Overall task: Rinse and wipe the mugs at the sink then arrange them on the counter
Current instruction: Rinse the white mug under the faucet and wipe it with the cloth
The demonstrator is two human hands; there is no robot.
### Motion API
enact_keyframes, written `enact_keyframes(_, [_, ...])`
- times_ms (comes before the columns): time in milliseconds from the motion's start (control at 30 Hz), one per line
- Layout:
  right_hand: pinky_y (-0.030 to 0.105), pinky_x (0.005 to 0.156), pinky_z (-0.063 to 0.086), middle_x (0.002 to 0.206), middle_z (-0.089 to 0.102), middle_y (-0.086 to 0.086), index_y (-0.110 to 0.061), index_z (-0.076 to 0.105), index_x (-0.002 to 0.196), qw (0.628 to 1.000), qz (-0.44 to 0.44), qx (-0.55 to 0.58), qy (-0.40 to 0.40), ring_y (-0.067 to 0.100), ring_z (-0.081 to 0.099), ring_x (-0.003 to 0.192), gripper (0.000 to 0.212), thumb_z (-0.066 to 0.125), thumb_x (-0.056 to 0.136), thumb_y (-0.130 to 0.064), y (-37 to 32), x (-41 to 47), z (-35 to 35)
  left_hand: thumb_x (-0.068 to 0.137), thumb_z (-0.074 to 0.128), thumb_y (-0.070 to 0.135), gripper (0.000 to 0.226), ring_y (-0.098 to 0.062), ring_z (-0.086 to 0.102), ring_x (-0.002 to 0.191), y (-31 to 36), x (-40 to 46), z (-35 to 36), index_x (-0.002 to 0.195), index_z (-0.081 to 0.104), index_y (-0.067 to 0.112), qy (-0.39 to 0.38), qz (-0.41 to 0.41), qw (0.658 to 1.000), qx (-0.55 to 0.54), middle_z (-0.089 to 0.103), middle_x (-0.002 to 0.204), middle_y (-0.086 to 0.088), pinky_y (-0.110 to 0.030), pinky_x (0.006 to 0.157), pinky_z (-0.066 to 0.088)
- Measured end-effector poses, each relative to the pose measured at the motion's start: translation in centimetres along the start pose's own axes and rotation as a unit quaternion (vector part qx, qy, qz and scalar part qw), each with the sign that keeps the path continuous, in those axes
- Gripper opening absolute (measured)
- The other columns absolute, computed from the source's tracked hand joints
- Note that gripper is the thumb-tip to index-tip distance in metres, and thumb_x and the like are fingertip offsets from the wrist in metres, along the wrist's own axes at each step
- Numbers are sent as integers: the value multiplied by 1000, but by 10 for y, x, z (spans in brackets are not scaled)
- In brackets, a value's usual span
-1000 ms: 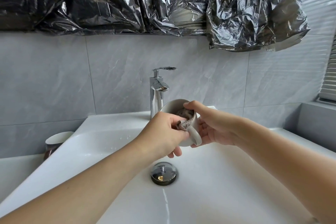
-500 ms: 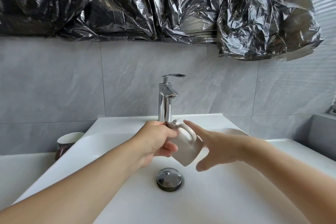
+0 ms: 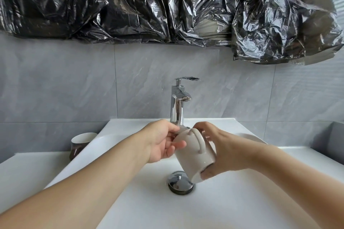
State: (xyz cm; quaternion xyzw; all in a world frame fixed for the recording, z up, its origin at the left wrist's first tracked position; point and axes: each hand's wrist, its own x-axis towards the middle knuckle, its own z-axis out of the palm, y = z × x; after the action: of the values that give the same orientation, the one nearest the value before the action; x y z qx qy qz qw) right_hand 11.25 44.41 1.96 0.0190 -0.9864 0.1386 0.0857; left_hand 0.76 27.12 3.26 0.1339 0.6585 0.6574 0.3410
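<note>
A beige mug (image 3: 193,152) lies tilted over the white sink (image 3: 104,147), its mouth turned toward the faucet, its handle on top and its base toward me. My right hand (image 3: 229,152) is wrapped round the mug's lower body and base. My left hand (image 3: 162,139) pinches the mug's rim end, where a bit of grey cloth (image 3: 183,127) peeks out between thumb and fingers. A second mug (image 3: 81,141), white inside and dark brown outside, stands upright on the counter at the sink's left.
The chrome faucet (image 3: 177,106) rises right behind the hands, with no water running. A metal drain stopper (image 3: 179,182) sits below the held mug. Crumpled black plastic (image 3: 167,5) covers the wall above. White counter (image 3: 28,169) lies at the left.
The mug has turned from mouth-up to base toward me, handle on top. My right hand let go of the rim, opened, and now grips the mug's base. The view tilted up slightly.
</note>
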Motion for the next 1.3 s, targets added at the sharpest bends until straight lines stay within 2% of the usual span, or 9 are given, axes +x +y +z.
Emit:
enact_keyframes(233, [11, 85, 46, 135, 42, -20, -39, 26, 140, 998, 32, 47, 10, 4, 46, 127, 106, 94, 59, -42, -6, -2, -6, 93, 53, 16, 9, -15, 53, 43, 9, 5, -2, 87, 58, 13, 195, 174, 964, 53, 58, 72, -5, -13, 36, 25])
enact_keyframes(333, [24, 90, 47, 129, 40, -22, -36, 27, 140, 998, 41, -29, 25, 7, 48, 117, 104, 91, 58, -49, -7, -3, -10, 87, 53, 33, 31, -29, 53, 59, 17, 2, -6, 66, 51, 10, 284, 341, 889, 113, 56, 60, -10, -29, 53, 44])
enact_keyframes(433, [18, 68, 37, 122, 35, -20, -35, 29, 135, 994, 29, -97, 32, 5, 42, 105, 97, 88, 60, -50, -8, -4, -9, 77, 45, 39, 34, -31, 54, 62, 16, -5, 2, 71, 50, 6, 279, 451, 822, 209, 56, 60, -14, -43, 63, 49])
enact_keyframes(600, [17, 73, 25, 115, 32, -13, -27, 37, 119, 988, -2, -141, 59, 6, 34, 112, 77, 85, 64, -51, -13, -3, -4, 77, 50, 38, 35, -22, 51, 71, -8, 7, 18, 84, 57, 5, 100, 375, 888, 247, 56, 78, -8, -37, 68, 44])
enact_keyframes(800, [14, 80, 26, 116, 34, -10, -23, 40, 121, 980, -41, -168, 95, 8, 34, 109, 80, 84, 61, -52, -17, 0, -3, 67, 62, 25, 33, -20, 50, 69, -10, 7, 11, 97, 49, 22, 47, 197, 968, 149, 54, 80, 0, -32, 63, 39])
enact_keyframes(933, [17, 92, 33, 114, 35, -10, -25, 42, 120, 981, -46, -160, 101, 9, 37, 111, 79, 81, 59, -56, -20, 4, 2, 74, 59, 16, 20, -19, 38, 64, -15, 11, 14, 76, 40, 21, 121, 315, 884, 322, 45, 73, 1, -29, 57, 32])
enact_keyframes(1000, [17, 87, 31, 110, 36, -11, -27, 43, 117, 986, -25, -125, 111, 9, 38, 107, 78, 84, 57, -56, -19, 8, 3, 77, 56, 9, 24, -21, 48, 65, -14, 10, 20, 75, 38, 25, 179, 378, 832, 364, 45, 85, 1, -30, 56, 45])
enact_keyframes(1200, [18, 84, 32, 105, 38, -9, -25, 45, 109, 988, 17, -102, 117, 10, 41, 102, 75, 86, 54, -56, -11, 12, 5, 82, 54, 25, 10, -25, 62, 82, -12, 0, 22, 89, 47, 29, 172, 396, 786, 443, 43, 101, 3, -37, 76, 52])
enact_keyframes(1300, [20, 93, 37, 111, 39, -8, -25, 45, 119, 982, 19, -149, 113, 13, 41, 112, 80, 80, 56, -58, -8, 9, 5, 83, 51, 43, 16, -17, 56, 87, -9, -1, 21, 79, 52, 27, 139, 361, 818, 426, 47, 98, 5, -33, 83, 48])
